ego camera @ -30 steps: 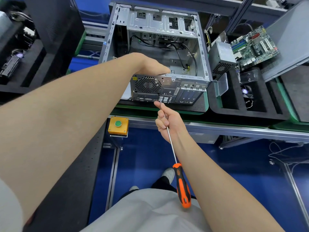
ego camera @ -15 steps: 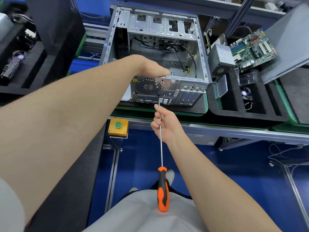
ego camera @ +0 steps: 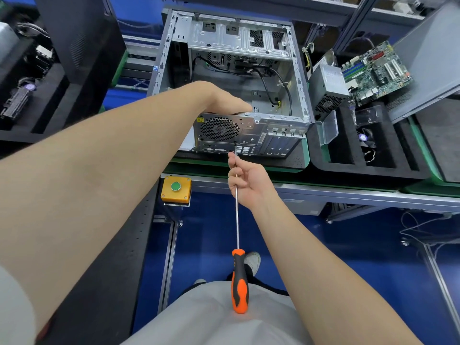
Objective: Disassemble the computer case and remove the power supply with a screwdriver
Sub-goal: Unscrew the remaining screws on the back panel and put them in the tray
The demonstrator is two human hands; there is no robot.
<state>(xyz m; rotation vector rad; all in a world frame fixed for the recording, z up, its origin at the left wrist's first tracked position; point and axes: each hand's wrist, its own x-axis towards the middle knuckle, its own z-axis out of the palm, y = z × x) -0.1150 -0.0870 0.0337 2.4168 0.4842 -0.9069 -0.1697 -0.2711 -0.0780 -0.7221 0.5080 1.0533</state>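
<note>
Computer case (ego camera: 224,36) lies open on the counter (ego camera: 348,195), rear panel facing the person. Right hand (ego camera: 246,180) pinches the screwdriver (ego camera: 239,282) high on its bare shaft, just below that rear panel. That looks like an aiming grip, steering the tip onto a screw at the fan grille's lower corner. The handle end butts against the torso. Left hand (ego camera: 224,100) drapes over the case's top rear edge, arm stretched forward, likely bracing the power supply (ego camera: 219,128) behind the grille. Its fingers dip inside the case, so I cannot tell whether they are curled or flat.
</note>
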